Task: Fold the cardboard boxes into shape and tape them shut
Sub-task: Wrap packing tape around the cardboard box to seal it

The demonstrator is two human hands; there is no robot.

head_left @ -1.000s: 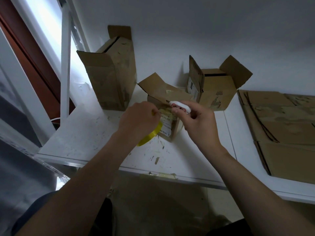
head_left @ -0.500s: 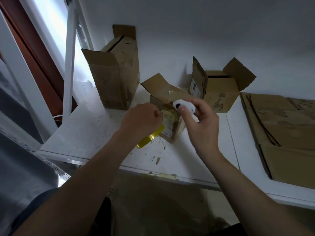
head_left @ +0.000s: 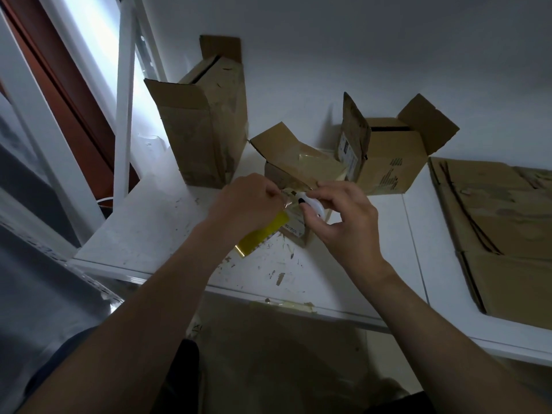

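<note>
While yellow tape (head_left: 263, 234) was pinched in the left hand (head_left: 248, 201), a white cutter (head_left: 312, 206) was gripped in the right hand (head_left: 346, 225), both at the small box (head_left: 298, 168).

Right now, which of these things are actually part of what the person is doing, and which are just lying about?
In use:
small box
yellow tape roll, in the left hand
white cutter, in the right hand

Lying about:
tall box
open box
flattened cardboard
tape scraps at the table edge
</note>
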